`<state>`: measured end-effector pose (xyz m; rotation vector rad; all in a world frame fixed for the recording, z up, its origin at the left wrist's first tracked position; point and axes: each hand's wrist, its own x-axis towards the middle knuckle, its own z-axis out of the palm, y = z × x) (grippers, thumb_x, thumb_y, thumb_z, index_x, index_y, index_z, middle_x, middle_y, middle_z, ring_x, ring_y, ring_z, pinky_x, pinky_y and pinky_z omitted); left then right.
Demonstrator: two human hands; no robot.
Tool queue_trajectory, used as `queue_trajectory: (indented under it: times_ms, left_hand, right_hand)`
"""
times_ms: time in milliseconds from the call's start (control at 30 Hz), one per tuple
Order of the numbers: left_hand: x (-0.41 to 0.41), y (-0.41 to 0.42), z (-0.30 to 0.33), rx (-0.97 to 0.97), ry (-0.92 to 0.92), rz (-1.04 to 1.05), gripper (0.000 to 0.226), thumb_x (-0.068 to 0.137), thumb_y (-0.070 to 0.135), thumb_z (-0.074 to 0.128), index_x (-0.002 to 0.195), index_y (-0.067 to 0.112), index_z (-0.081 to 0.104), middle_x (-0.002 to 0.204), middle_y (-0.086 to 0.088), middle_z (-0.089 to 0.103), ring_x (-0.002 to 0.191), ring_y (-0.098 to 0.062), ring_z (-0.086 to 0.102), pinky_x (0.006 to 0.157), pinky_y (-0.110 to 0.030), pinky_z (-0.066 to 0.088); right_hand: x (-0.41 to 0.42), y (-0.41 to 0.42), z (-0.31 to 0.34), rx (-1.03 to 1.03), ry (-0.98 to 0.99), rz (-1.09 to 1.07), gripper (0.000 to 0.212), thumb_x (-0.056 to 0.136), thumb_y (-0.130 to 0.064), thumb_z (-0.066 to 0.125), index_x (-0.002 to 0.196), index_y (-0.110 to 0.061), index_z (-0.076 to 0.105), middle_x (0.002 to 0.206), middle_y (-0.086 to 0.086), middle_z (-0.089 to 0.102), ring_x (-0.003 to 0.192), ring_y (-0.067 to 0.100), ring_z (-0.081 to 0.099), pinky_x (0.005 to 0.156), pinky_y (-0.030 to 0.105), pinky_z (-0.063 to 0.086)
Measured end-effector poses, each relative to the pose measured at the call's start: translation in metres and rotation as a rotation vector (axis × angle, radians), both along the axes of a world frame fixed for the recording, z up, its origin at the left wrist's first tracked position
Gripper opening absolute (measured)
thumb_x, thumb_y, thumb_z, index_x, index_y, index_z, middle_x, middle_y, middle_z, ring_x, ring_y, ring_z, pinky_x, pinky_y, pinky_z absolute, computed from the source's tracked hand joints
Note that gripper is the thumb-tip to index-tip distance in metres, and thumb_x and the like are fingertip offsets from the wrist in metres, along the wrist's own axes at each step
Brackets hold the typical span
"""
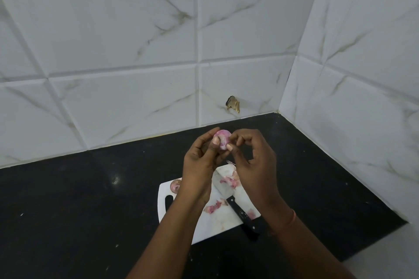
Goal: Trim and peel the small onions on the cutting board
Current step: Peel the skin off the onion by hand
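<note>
Peeling is under way: the left hand point(200, 161) grips a small onion point(222, 140) in the air above the cutting board's point(215, 222) 12 o'clock edge, while the right hand point(254, 161) pinches at its skin. Pink peels point(213, 207) lie scattered on the board beside the knife point(235, 204). Another onion point(175, 186), seemingly unpeeled, waits at the board's 10 o'clock corner, so work likely remains.

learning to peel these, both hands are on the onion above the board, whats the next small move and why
Probably pull the loosened skin away with the right hand while the left hand grips the onion: its fingers already pinch at the onion's edge.
</note>
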<state>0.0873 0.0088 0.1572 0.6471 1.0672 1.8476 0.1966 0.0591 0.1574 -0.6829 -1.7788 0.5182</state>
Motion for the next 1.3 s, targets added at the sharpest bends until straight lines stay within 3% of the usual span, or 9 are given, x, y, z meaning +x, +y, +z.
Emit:
queue_trajectory:
  times_ms: [167,267,467,567,633,933,1133,1300]
  left_hand:
    - [0.001,0.001,-0.002,-0.02,-0.049,-0.009,0.038,0.08,0.025,0.065,0.116,0.013,0.068,0.111,-0.006,0.075,0.097,-0.02,0.074,0.081,-0.026,0.06]
    - [0.0,0.001,-0.004,-0.043,-0.113,-0.035,0.044,0.082,0.028,0.065,0.12,0.007,0.067,0.112,-0.012,0.073,0.096,-0.02,0.073,0.081,-0.026,0.059]
    - [0.0,0.003,-0.001,-0.116,-0.281,-0.124,0.039,0.095,0.031,0.059,0.116,0.0,0.067,0.106,-0.014,0.074,0.087,-0.014,0.071,0.073,-0.02,0.059]
    - [0.0,0.003,-0.002,-0.105,-0.279,-0.122,0.041,0.091,0.031,0.061,0.117,0.001,0.067,0.104,-0.014,0.073,0.086,-0.014,0.072,0.073,-0.021,0.059]
    - [0.002,0.003,-0.002,-0.087,-0.265,-0.113,0.045,0.085,0.031,0.064,0.119,0.001,0.066,0.105,-0.014,0.073,0.086,-0.014,0.072,0.074,-0.022,0.059]
    - [0.002,0.0,0.0,-0.013,-0.207,-0.035,0.046,0.084,0.024,0.065,0.125,0.005,0.063,0.117,-0.016,0.071,0.099,-0.021,0.073,0.079,-0.025,0.059]
    - [-0.003,-0.001,0.007,0.053,-0.282,-0.09,0.045,0.087,0.021,0.061,0.13,0.01,0.06,0.126,-0.014,0.068,0.11,-0.022,0.069,0.087,-0.027,0.059]
    - [-0.001,-0.002,0.005,0.085,-0.312,-0.124,0.044,0.087,0.016,0.06,0.13,0.011,0.059,0.127,-0.013,0.067,0.112,-0.021,0.068,0.089,-0.025,0.058]
  right_hand:
    - [-0.002,0.001,-0.003,0.078,-0.003,-0.028,0.014,0.082,0.008,0.067,0.084,-0.005,0.06,0.087,0.004,0.064,0.083,0.013,0.062,0.074,0.019,0.052]
    - [-0.001,0.001,-0.003,0.067,0.005,0.018,0.018,0.082,0.012,0.064,0.085,-0.005,0.059,0.087,0.004,0.062,0.084,0.015,0.061,0.074,0.024,0.053]
    - [0.005,-0.002,0.005,-0.157,0.169,0.115,0.029,0.087,0.006,0.063,0.101,-0.017,0.053,0.094,0.0,0.064,0.089,0.015,0.065,0.079,0.022,0.052]
    - [0.004,-0.004,0.007,-0.226,0.181,0.141,0.038,0.085,-0.001,0.07,0.108,-0.025,0.052,0.105,-0.003,0.065,0.1,0.013,0.065,0.085,0.019,0.052]
    - [0.003,-0.004,0.008,-0.239,0.152,0.142,0.035,0.084,-0.004,0.072,0.109,-0.021,0.055,0.106,-0.005,0.066,0.102,0.012,0.065,0.087,0.02,0.052]
    - [-0.002,-0.005,0.005,-0.112,0.03,0.07,0.031,0.083,0.005,0.069,0.099,-0.018,0.056,0.091,-0.005,0.064,0.088,0.011,0.065,0.078,0.023,0.055]
    - [-0.003,-0.01,0.006,-0.203,0.205,0.127,0.034,0.083,0.001,0.072,0.106,-0.017,0.055,0.103,-0.001,0.065,0.1,0.018,0.065,0.088,0.024,0.053]
    - [-0.006,-0.008,0.009,-0.145,0.189,0.106,0.027,0.086,0.0,0.069,0.105,-0.012,0.056,0.101,-0.004,0.065,0.098,0.014,0.066,0.086,0.021,0.052]
